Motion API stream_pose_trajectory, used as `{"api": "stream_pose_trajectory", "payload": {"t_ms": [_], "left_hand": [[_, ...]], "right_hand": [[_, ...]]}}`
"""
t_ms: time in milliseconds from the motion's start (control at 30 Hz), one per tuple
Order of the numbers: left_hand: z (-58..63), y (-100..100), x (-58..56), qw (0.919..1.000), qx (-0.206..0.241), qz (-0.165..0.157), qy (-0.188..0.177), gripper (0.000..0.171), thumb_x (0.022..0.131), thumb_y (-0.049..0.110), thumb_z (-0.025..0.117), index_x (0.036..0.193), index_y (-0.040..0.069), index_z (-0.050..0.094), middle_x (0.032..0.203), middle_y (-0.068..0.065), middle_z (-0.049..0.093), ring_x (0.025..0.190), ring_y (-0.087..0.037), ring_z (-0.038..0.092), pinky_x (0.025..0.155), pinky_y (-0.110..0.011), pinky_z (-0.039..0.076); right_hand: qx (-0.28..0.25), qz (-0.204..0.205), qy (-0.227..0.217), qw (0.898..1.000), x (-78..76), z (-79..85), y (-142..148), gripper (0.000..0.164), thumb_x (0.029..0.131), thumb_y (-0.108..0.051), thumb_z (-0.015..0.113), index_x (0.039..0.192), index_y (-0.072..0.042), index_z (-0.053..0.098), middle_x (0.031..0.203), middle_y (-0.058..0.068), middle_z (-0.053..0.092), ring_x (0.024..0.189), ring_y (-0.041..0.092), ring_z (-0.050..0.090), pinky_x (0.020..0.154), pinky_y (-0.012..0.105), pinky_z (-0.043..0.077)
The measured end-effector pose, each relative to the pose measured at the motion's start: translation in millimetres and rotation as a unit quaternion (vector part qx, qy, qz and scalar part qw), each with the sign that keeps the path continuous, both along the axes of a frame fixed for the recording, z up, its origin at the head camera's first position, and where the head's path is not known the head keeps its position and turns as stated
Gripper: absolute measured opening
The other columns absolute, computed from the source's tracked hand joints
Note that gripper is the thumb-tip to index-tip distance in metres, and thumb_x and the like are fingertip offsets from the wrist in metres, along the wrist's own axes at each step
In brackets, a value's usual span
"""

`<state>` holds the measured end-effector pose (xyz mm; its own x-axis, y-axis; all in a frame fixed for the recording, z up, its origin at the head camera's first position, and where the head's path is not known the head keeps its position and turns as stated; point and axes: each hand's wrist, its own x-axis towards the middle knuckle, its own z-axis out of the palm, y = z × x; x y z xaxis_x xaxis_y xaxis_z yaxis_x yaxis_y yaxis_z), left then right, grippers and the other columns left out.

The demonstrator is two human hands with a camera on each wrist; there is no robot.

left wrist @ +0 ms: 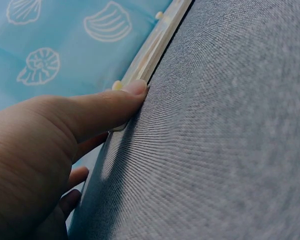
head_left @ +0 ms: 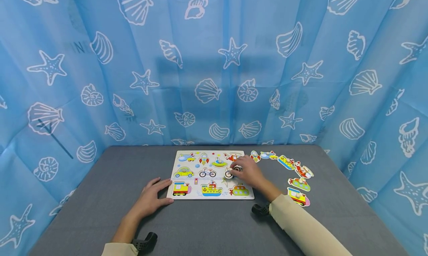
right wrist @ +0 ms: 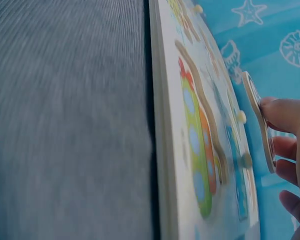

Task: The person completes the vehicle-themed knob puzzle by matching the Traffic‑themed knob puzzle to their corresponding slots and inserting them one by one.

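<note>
A white wooden peg puzzle board (head_left: 197, 178) with printed vehicles lies on the table. My right hand (head_left: 246, 170) pinches a motorcycle puzzle piece (head_left: 229, 174) over the board's right side. In the right wrist view the piece (right wrist: 260, 122) stands tilted on edge between thumb and fingers, raised above the board's surface; its printed face is mostly turned away. My left hand (head_left: 152, 195) rests at the board's left edge with fingers extended. The left thumb (left wrist: 112, 107) touches the board's side near its front corner.
Several loose puzzle pieces curve round the board's right side, among them a train (head_left: 298, 197), a submarine (head_left: 299, 184), a helicopter (head_left: 303, 170), a ship (head_left: 286, 162), a plane (head_left: 268, 155) and a rocket (head_left: 255, 156). A blue shell-patterned curtain (head_left: 207, 111) hangs behind the grey table (head_left: 207, 226).
</note>
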<state>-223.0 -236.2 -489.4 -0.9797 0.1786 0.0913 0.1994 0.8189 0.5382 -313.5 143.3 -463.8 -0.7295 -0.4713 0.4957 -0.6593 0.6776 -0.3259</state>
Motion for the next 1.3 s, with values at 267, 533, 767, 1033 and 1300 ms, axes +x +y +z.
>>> {"api": "stream_pose_trajectory", "payload": {"t_ms": [267,533,767,1033,1300], "left_hand": [[0.7,1,-0.1,1.0,0.001,0.002,-0.004,0.073,0.077,0.04,0.081,0.141,0.016,0.054,0.144,-0.003,0.051,0.139,-0.038,0.028,0.102,-0.068,0.024],[0.4,2,0.4,1.0,0.001,0.004,0.0,0.072,0.077,0.04,0.081,0.14,0.015,0.056,0.143,-0.003,0.052,0.139,-0.038,0.028,0.103,-0.067,0.024],[-0.5,1,1.0,1.0,0.003,0.001,0.009,0.071,0.077,0.038,0.081,0.14,0.015,0.056,0.143,-0.004,0.052,0.139,-0.039,0.028,0.102,-0.068,0.023],[-0.6,0,0.8,1.0,0.004,0.002,0.008,0.072,0.077,0.039,0.081,0.139,0.015,0.056,0.143,-0.004,0.051,0.139,-0.039,0.028,0.102,-0.069,0.024],[-0.8,0,0.9,0.9999,0.004,0.0,0.01,0.072,0.077,0.04,0.081,0.139,0.015,0.056,0.143,-0.004,0.051,0.139,-0.039,0.029,0.101,-0.069,0.025]], "right_hand": [[-0.012,0.006,-0.016,1.0,0.1,-1.0,-21,0.01,0.08,-0.021,0.08,0.082,-0.015,0.072,0.086,-0.002,0.066,0.088,0.021,0.056,0.079,0.041,0.044],[-0.01,-0.016,-0.046,0.999,1.0,-0.7,-41,0.013,0.08,-0.023,0.081,0.081,-0.015,0.07,0.085,-0.002,0.064,0.087,0.021,0.055,0.08,0.04,0.044],[-0.008,-0.021,-0.032,0.999,-4.0,-6.0,-54,0.014,0.079,-0.024,0.081,0.081,-0.014,0.071,0.083,-0.002,0.065,0.085,0.02,0.055,0.079,0.039,0.044],[-0.004,-0.043,-0.071,0.997,-7.2,-6.3,-72,0.013,0.081,-0.027,0.08,0.081,-0.017,0.072,0.082,-0.006,0.063,0.084,0.016,0.055,0.079,0.036,0.045],[0.01,-0.067,-0.092,0.993,-7.6,-12.4,-90,0.013,0.082,-0.03,0.079,0.082,-0.018,0.073,0.079,-0.01,0.06,0.078,0.012,0.05,0.074,0.033,0.043]]}}
